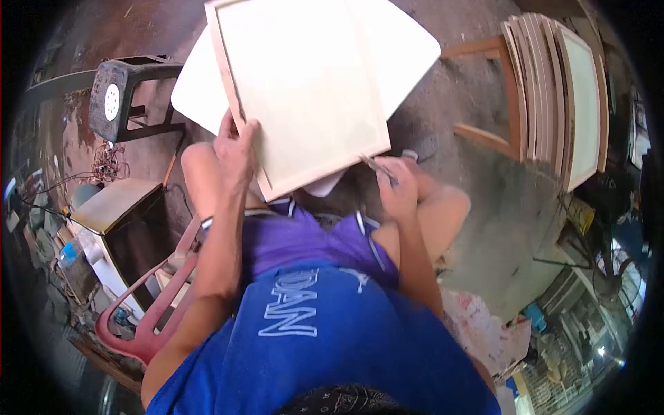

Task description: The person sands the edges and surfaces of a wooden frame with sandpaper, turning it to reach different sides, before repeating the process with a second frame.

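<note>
A pale wooden panel with a raised frame [311, 97] lies tilted in front of me, partly over a white tabletop [411, 48]. My left hand [237, 149] is closed on the panel's left frame rail, thumb on top and fingers beneath. In my closed right hand [398, 190] is a slim grey metal tool [377, 167]. Its tip meets the frame near the panel's lower right corner. The palm hides the tool's handle, so its exact kind cannot be told.
Several framed panels [546, 90] stand stacked at the right. A dark plastic stool [111, 104] is at the left, above a box-like cabinet [114, 204]. Beside me is a pink plastic chair [149, 328]. Loose wires [104, 162] lie on the floor.
</note>
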{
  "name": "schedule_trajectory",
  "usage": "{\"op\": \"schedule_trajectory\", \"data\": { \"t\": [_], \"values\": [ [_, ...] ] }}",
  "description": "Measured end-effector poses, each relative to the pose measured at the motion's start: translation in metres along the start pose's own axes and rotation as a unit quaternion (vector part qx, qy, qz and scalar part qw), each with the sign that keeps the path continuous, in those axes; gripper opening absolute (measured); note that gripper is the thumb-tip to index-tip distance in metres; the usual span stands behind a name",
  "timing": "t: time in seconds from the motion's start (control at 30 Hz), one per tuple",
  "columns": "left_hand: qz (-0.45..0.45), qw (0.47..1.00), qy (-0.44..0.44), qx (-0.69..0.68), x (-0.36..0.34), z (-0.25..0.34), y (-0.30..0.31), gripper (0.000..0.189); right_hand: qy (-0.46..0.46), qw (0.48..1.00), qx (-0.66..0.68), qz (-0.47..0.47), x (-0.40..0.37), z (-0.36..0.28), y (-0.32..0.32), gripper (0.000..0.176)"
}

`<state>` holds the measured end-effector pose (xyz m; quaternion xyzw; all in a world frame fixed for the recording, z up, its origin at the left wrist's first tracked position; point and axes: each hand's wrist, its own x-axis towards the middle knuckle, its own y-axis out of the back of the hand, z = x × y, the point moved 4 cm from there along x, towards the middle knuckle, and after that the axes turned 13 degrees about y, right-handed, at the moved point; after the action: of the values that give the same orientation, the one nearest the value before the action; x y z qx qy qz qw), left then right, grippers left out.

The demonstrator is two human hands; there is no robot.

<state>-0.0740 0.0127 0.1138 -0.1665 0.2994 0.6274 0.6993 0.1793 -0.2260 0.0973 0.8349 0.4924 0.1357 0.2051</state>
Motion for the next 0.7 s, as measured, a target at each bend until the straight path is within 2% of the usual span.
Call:
{"op": "schedule_trajectory", "data": {
  "t": [0.03,0.07,0.13,0.23,0.3,0.37,0.43,0.47,0.53,0.6,0.63,0.7],
  "values": [
    [-0.006,1.000,0.006,0.016,-0.015,0.022,-0.004,0.064,0.058,0.998,-0.031,-0.025,0.002,-0.012,0.002,0.023],
    [-0.037,0.998,-0.057,-0.015,-0.006,0.017,-0.002,0.065,0.054,0.998,-0.031,-0.019,0.002,-0.011,0.004,0.023],
    [-0.061,0.993,-0.096,-0.017,-0.026,0.038,-0.012,0.064,0.122,0.988,-0.078,-0.054,0.006,-0.015,0.001,0.024],
    [-0.085,0.978,-0.190,-0.018,-0.061,0.077,-0.038,0.062,0.194,0.980,-0.044,-0.018,0.011,-0.011,0.000,0.025],
    [-0.106,0.977,-0.166,0.080,-0.084,0.090,-0.050,0.067,0.213,0.975,-0.067,-0.011,0.005,-0.005,-0.003,0.025],
    [-0.085,0.971,-0.191,0.115,-0.100,0.088,-0.058,0.065,0.244,0.965,-0.090,0.033,-0.003,-0.006,-0.003,0.027],
    [-0.100,0.970,-0.209,0.068,-0.112,0.090,-0.074,0.057,0.263,0.960,-0.044,0.087,-0.014,-0.014,0.001,0.023],
    [-0.101,0.962,-0.241,0.081,-0.124,0.092,-0.080,0.057,0.266,0.957,-0.032,0.108,-0.018,-0.014,0.002,0.024],
    [-0.099,0.958,-0.240,0.119,-0.148,0.096,-0.092,0.058,0.268,0.955,-0.012,0.130,-0.032,-0.016,0.006,0.025],
    [-0.098,0.962,-0.208,0.148,-0.153,0.093,-0.107,0.063,0.275,0.960,0.033,0.044,-0.032,-0.016,0.003,0.024],
    [-0.095,0.959,-0.221,0.152,-0.152,0.094,-0.115,0.063,0.285,0.956,0.037,0.053,-0.032,-0.017,0.005,0.024],
    [-0.097,0.950,-0.243,0.170,-0.150,0.098,-0.122,0.067,0.210,0.972,0.103,-0.004,-0.030,-0.022,-0.004,0.022]
  ]
}}
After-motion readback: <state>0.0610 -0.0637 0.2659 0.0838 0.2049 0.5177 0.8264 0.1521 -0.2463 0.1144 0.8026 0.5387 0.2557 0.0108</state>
